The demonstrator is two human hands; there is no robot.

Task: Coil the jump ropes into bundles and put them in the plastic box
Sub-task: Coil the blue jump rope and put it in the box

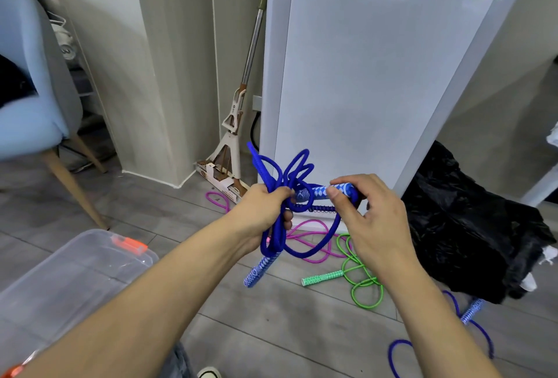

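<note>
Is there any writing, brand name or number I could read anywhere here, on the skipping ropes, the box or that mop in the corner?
No text can be read in this view.
Mop: a small dark mark on its white frame, too blurred to read.
Blue rope handle, pinched by the right hand: only a white diamond pattern, no letters.
Green rope handle on the floor: pattern only.
Plastic box and its orange clip: no label visible.
</note>
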